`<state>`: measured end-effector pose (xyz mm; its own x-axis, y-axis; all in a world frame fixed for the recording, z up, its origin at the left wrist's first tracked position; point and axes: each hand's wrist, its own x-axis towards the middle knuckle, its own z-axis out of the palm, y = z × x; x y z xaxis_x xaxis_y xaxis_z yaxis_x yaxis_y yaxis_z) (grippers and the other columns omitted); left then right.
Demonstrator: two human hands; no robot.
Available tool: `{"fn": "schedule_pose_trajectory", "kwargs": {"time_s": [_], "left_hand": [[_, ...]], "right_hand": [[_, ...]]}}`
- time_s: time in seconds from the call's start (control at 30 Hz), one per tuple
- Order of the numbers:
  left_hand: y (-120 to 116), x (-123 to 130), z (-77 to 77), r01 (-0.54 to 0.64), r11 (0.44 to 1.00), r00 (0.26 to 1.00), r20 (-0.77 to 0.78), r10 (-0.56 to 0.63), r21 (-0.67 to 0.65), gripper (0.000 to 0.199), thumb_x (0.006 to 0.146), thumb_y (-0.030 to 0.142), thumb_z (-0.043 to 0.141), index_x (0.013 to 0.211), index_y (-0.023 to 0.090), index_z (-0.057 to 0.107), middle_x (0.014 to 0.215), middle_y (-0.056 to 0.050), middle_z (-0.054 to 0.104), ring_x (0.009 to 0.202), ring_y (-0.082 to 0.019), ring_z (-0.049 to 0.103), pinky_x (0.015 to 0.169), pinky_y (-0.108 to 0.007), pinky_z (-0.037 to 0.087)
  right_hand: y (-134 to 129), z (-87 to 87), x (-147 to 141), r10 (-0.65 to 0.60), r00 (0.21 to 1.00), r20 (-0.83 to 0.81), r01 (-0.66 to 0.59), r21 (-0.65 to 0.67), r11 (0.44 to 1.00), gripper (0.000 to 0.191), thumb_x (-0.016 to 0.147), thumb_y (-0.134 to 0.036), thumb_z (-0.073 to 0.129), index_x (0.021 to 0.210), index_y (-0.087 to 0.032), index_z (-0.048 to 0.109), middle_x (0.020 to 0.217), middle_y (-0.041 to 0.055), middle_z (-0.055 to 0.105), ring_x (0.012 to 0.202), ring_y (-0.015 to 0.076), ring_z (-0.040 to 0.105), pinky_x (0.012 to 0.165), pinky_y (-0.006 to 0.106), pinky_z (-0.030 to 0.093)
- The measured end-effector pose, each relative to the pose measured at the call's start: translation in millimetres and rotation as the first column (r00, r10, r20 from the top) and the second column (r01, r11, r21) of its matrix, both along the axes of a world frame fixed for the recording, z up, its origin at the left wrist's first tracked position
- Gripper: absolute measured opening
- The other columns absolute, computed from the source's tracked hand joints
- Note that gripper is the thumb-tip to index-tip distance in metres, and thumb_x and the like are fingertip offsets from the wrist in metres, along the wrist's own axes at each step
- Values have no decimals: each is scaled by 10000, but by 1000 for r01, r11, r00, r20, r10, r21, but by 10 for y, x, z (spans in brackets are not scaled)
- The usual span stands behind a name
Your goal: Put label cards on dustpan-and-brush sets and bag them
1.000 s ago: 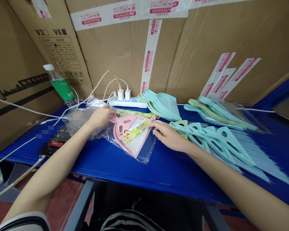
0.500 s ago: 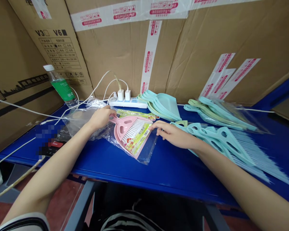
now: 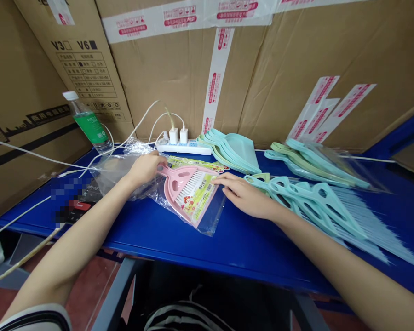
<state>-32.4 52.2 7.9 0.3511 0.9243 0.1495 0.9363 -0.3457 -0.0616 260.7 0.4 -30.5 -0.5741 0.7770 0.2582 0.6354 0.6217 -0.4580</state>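
Observation:
A pink dustpan lies on the blue table with a small white-bristled brush nested on it. My left hand is closed around their handle end. A yellow-green printed card rests over the bristles. With its fingers stretched out, my right hand touches the card's upper right edge with a fingertip. Under and around the set is a clear plastic bag; whether the set is fully inside it I cannot tell.
Several aqua brushes lie at the right, with bagged dustpans behind them. Stacked dustpans stand near a white power strip. More cards lie behind the pink set. A bottle, cables and cardboard boxes border the table.
My right hand has shifted slightly, its index finger now straighter along the card's edge. The card has turned a little on the bristles. My left hand stays put.

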Motion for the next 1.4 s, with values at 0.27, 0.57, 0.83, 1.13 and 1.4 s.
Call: {"fn": "schedule_pose_trajectory", "kwargs": {"time_s": [0.27, 0.57, 0.83, 1.13, 1.4], "left_hand": [[-10, 18, 13, -19, 1000, 1000, -2, 19, -25, 373, 844, 107, 428, 1030, 211, 734, 879, -76, 588, 825, -208, 628, 699, -301, 424], [-21, 28, 32, -32, 999, 999, -4, 32, -27, 365, 849, 118, 437, 1035, 218, 735, 906, -78, 605, 836, -212, 636, 708, -300, 435], [-81, 81, 49, -81, 997, 996, -31, 81, -3, 393, 886, 135, 395, 1075, 238, 724, 954, -83, 635, 885, -232, 656, 702, -301, 449], [-97, 103, 61, -97, 995, 990, -101, 97, 12, 405, 894, 164, 390, 1109, 266, 717, 992, -81, 659, 899, -243, 671, 694, -311, 475], [-98, 104, 64, -113, 994, 991, -77, 112, -7, 420, 896, 149, 384, 1119, 269, 719, 1002, -90, 651, 910, -259, 667, 704, -327, 473]], "right_hand": [[-38, 10, -53, 20, 997, 77, -28, 99, 995, 472, 903, -116, 337, 1217, -231, 669, 1181, 115, 621, 1151, 260, 585, 995, 492, 493], [-82, -13, -64, -49, 991, 123, 29, 156, 987, 426, 929, -175, 351, 1211, -221, 667, 1045, 130, 561, 1005, 276, 599, 886, 475, 536], [-112, 18, -78, -38, 979, 200, -17, 266, 964, 373, 938, -185, 388, 1137, -191, 702, 954, 123, 589, 929, 265, 588, 814, 453, 539], [-147, 19, -109, -56, 968, 245, -32, 339, 940, 344, 932, -181, 423, 1147, -125, 685, 894, 122, 594, 846, 246, 597, 732, 405, 551], [-179, 56, -126, -29, 974, 224, -58, 372, 927, 363, 939, -166, 394, 1116, -164, 711, 880, 113, 610, 839, 238, 601, 706, 392, 548]]}}
